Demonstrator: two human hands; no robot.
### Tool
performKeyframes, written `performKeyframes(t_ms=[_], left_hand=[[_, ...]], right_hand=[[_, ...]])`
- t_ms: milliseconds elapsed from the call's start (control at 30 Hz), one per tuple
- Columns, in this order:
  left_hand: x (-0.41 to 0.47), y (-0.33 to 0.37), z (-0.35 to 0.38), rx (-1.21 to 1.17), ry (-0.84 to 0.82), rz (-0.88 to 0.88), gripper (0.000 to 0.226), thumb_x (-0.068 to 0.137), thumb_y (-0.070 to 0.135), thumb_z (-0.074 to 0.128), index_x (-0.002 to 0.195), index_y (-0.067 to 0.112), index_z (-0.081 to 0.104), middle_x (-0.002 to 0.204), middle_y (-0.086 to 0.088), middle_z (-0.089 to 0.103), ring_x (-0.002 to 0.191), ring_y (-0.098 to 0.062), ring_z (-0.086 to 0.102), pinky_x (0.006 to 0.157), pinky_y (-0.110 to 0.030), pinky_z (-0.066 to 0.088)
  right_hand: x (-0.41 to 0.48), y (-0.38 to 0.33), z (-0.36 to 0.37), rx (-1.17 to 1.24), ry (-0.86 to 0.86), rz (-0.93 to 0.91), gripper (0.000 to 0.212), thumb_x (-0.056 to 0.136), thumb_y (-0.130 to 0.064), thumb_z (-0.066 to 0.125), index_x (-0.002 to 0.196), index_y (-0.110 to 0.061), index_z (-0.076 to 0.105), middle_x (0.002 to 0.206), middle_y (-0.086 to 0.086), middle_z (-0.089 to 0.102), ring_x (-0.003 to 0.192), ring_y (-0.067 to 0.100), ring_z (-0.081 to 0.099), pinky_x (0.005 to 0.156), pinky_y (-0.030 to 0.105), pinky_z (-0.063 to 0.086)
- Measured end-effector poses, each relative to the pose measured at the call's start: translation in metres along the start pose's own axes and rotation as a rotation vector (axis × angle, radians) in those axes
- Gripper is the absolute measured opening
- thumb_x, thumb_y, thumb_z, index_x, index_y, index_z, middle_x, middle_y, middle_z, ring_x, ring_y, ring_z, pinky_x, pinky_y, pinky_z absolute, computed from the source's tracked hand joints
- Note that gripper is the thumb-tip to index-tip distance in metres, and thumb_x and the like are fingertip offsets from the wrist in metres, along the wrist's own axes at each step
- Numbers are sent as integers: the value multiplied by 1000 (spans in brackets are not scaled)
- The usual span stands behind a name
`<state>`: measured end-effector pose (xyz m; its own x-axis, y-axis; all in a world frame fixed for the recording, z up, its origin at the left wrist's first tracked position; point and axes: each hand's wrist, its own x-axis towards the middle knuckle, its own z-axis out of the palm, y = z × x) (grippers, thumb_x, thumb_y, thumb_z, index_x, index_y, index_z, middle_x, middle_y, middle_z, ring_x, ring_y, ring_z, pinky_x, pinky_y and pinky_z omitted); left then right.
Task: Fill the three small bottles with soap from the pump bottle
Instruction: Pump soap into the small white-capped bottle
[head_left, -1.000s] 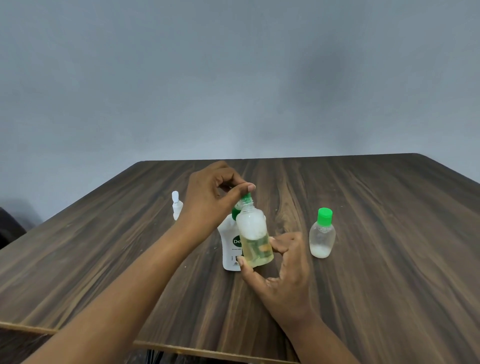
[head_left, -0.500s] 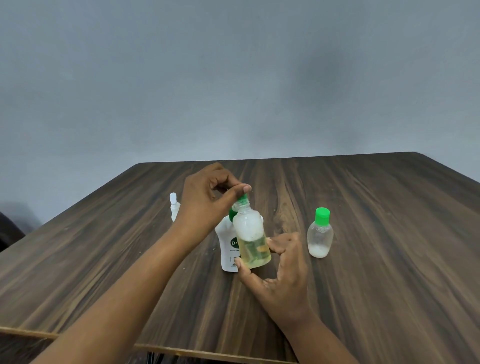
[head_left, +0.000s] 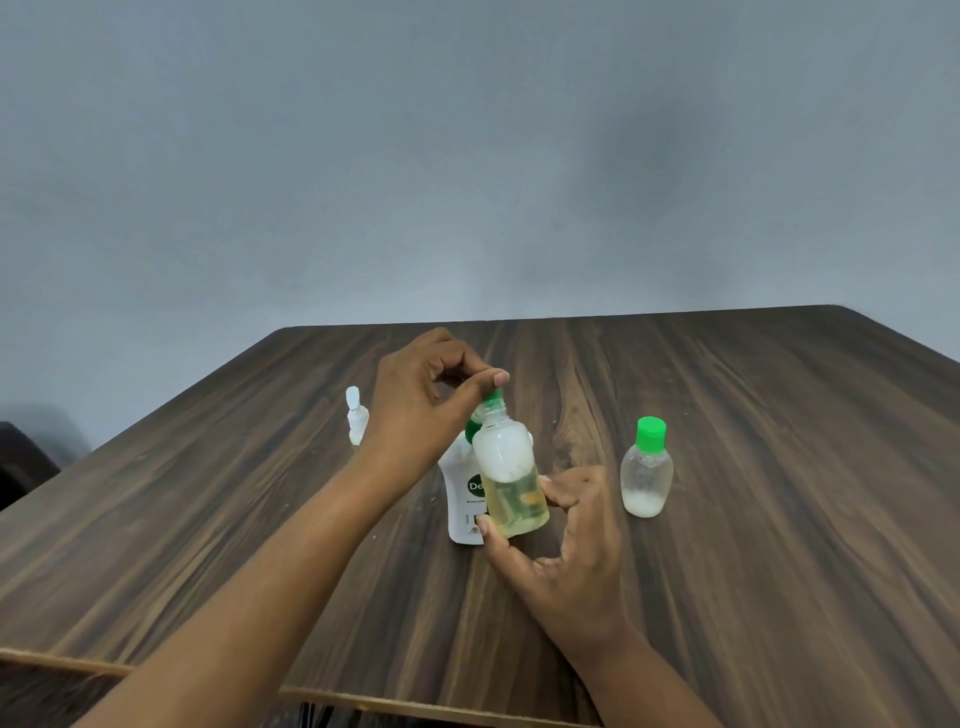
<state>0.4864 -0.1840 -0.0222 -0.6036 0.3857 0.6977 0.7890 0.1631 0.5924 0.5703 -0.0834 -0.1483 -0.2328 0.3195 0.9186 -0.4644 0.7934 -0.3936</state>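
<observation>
My right hand (head_left: 563, 540) holds a small clear bottle (head_left: 511, 475) between thumb and fingers; it carries yellowish soap below and white foam above. My left hand (head_left: 423, 397) pinches the green cap (head_left: 492, 397) on that bottle's neck. Right behind the held bottle stands the white pump bottle (head_left: 462, 499), mostly hidden. A second small bottle (head_left: 647, 475) with a green cap stands to the right, a little white foam in its bottom. A small white bottle (head_left: 356, 415) stands at the left, partly behind my left wrist.
Everything stands on a dark wooden table (head_left: 753, 545) whose near edge (head_left: 363, 699) runs along the bottom. A grey wall rises behind. A dark object (head_left: 21, 462) sits at the far left beyond the table.
The held bottle and both hands have stayed almost in place; my left fingers keep pinching the green cap with only a slight shift.
</observation>
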Motion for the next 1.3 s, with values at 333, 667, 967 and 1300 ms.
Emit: performKeyframes(t_ms=[333,667,967,1300], left_hand=[[-6,-6,6,-41,51,-32,12,77,15,74,68,9,69,68,4,57,64,-2,55,62,-10,40],[-2,-4,3,-4,11,-8,12,77,16,74,67,12,69,69,2,59,66,-4,56,61,-11,42],[1,2,-1,36,-10,24,13,76,14,75,65,12,69,68,4,59,67,-4,56,62,-10,41],[-7,-3,2,-12,26,10,15,75,22,73,65,12,69,68,0,60,67,-11,58,61,-18,46]], right_hand=[[1,-3,-2,-19,-37,-7,41,75,-34,71,95,-13,42,92,-2,40,79,6,43,72,6,34],[1,-1,-2,-18,-22,-4,42,73,-33,73,95,-13,43,84,9,50,78,7,45,69,8,37],[1,-1,-1,1,-16,17,43,73,-34,73,95,-13,44,89,2,47,79,4,45,67,9,38],[0,-2,-2,-24,-40,-17,42,73,-35,72,94,-13,43,81,10,50,76,7,44,65,11,38]])
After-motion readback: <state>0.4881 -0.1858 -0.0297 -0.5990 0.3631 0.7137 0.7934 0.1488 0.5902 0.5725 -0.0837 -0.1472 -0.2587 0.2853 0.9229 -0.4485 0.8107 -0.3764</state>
